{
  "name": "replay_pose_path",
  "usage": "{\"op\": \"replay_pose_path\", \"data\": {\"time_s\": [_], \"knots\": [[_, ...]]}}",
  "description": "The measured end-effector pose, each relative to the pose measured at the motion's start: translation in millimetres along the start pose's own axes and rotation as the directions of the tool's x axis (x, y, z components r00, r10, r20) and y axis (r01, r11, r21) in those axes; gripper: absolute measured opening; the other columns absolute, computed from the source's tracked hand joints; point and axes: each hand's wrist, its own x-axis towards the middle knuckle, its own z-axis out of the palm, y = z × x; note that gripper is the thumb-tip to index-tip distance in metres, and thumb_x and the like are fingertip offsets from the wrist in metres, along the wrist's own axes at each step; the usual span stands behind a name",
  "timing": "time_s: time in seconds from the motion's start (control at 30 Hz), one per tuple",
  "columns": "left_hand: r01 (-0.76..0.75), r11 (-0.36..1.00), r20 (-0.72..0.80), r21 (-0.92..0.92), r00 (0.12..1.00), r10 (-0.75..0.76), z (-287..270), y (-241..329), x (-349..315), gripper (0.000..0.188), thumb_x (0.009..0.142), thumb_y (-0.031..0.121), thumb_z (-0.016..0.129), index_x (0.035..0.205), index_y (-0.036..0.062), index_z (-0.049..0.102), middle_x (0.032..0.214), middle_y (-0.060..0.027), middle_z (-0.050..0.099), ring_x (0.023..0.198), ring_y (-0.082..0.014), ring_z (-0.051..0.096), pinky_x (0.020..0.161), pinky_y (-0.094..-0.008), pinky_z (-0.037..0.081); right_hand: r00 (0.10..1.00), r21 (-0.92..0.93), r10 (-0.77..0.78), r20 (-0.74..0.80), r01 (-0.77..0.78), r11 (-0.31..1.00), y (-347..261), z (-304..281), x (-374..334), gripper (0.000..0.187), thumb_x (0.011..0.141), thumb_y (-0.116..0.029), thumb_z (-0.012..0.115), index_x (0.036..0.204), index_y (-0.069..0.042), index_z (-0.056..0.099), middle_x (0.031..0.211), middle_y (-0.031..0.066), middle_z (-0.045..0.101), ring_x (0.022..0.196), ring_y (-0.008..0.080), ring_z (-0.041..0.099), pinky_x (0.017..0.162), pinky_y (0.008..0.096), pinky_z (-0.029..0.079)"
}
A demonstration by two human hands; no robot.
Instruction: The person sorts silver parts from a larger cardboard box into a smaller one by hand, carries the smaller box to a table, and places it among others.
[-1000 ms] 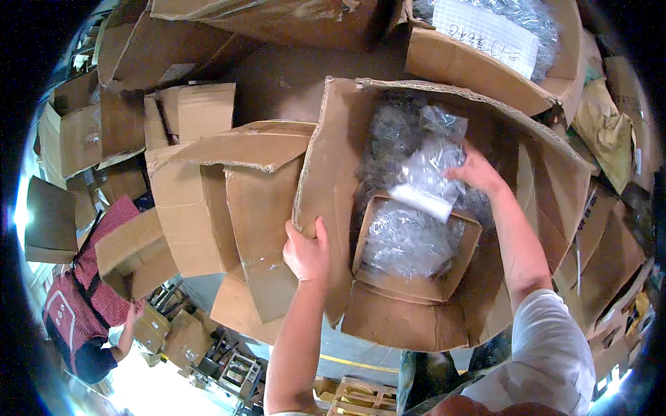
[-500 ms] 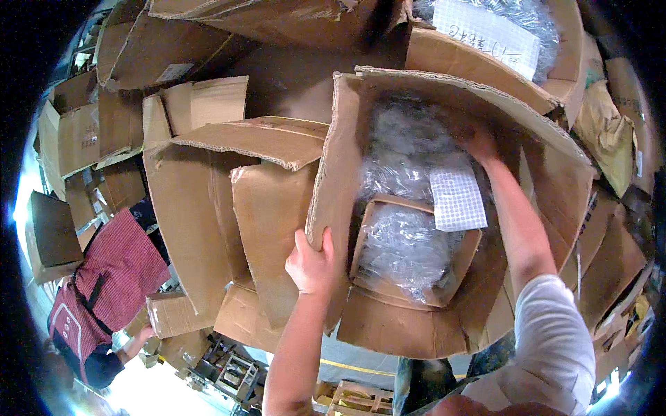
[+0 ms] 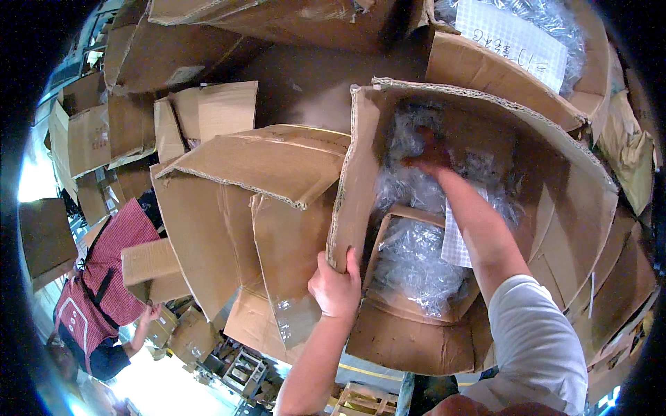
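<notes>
My left hand (image 3: 336, 283) is closed round the near left edge of a large open cardboard box (image 3: 347, 201), thumb inside the wall. Deep in that box, my right hand (image 3: 431, 154) lies over clear plastic bags (image 3: 411, 182), its fingers apart as far as the shadow shows. Below it sits a smaller open carton (image 3: 383, 232) filled with a clear bag of shiny transparent pieces (image 3: 420, 267). A white dotted sheet (image 3: 454, 239) lies beside that carton, partly covered by my right forearm.
Another open box (image 3: 208, 222) with raised flaps stands just left. Behind, at the upper right, a carton (image 3: 499, 76) holds clear bags and a white written sheet (image 3: 513, 41). A co-worker in a red checked garment (image 3: 121, 256) handles a small carton (image 3: 149, 263) at the left.
My right hand has moved left across the bags from the box's far right side. The left hand keeps its hold on the edge. The co-worker's carton has shifted up and left.
</notes>
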Motion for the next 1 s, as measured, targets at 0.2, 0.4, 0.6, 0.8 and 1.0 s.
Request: {"op": "replay_pose_path", "data": {"time_s": [0.2, 0.4, 0.6, 0.8, 1.0], "knots": [[-0.02, 0.999, -0.04, 0.048, 0.999, 0.022, 3.5, -1.6, -2.9, 0.041, 0.078, 0.036, 0.062, 0.092, -0.0023, 0.052, 0.06, -0.0183, 0.058, 0.053, -0.0354, 0.058, 0.05, -0.0429, 0.046, 0.998, 0.042, -0.023, -0.065, 0.025, 0.999, 22.4, 11.3, -1.1, 0.083, 0.053, -0.028, 0.079, 0.124, -0.01, 0.041, 0.126, 0.0145, 0.045, 0.116, 0.0328, 0.042, 0.097, 0.0385, 0.035], [0.006, 0.997, 0.005, 0.083, 1.0, -0.007, 6.3, -4.0, -4.6, 0.046, 0.08, 0.038, 0.058, 0.096, -0.0037, 0.051, 0.064, -0.0194, 0.059, 0.059, -0.0367, 0.059, 0.057, -0.0445, 0.046, 0.96, 0.496, 0.125, 0.252, -0.239, 0.835, 10.4, -17.0, -42.8, 0.068, 0.06, -0.017, 0.077, 0.12, -0.011, 0.045, 0.12, 0.0124, 0.048, 0.11, 0.0217, 0.045, 0.094, 0.0326, 0.035], [0.074, 0.988, 0.052, 0.133, 0.995, -0.081, -2.1, 2.3, -5.0, 0.045, 0.081, 0.038, 0.056, 0.099, -0.0028, 0.051, 0.068, -0.0212, 0.061, 0.063, -0.0376, 0.06, 0.062, -0.0453, 0.047, 0.826, 0.482, -0.377, 0.42, 0.149, 0.863, -35.0, -88.5, -142.4, 0.051, 0.067, -0.014, 0.074, 0.113, -0.01, 0.053, 0.118, 0.0077, 0.051, 0.111, 0.0205, 0.045, 0.097, 0.0333, 0.034], [0.085, 0.99, 0.086, 0.115, 0.992, -0.095, 0.5, 1.7, -6.1, 0.047, 0.08, 0.039, 0.057, 0.1, -0.0029, 0.05, 0.068, -0.0211, 0.061, 0.062, -0.0377, 0.06, 0.061, -0.0452, 0.047, 0.64, 0.119, -0.19, 0.745, 0.154, 0.981, -54.9, -115.4, -174.1, 0.061, 0.072, -0.015, 0.069, 0.125, -0.007, 0.042, 0.112, 0.0118, 0.055, 0.1, 0.0216, 0.053, 0.089, 0.0357, 0.042], [0.067, 0.991, 0.042, 0.118, 0.996, -0.073, 2.2, -1.0, -3.2, 0.048, 0.08, 0.039, 0.058, 0.101, -0.003, 0.05, 0.066, -0.0205, 0.06, 0.06, -0.0375, 0.059, 0.06, -0.0444, 0.047, 0.983, 0.099, -0.177, -0.042, 0.181, 0.979, 47.5, -79.5, 11.8, 0.057, 0.075, -0.039, 0.063, 0.118, -0.003, 0.051, 0.117, 0.0126, 0.054, 0.11, 0.0248, 0.048, 0.096, 0.0359, 0.035]]}}
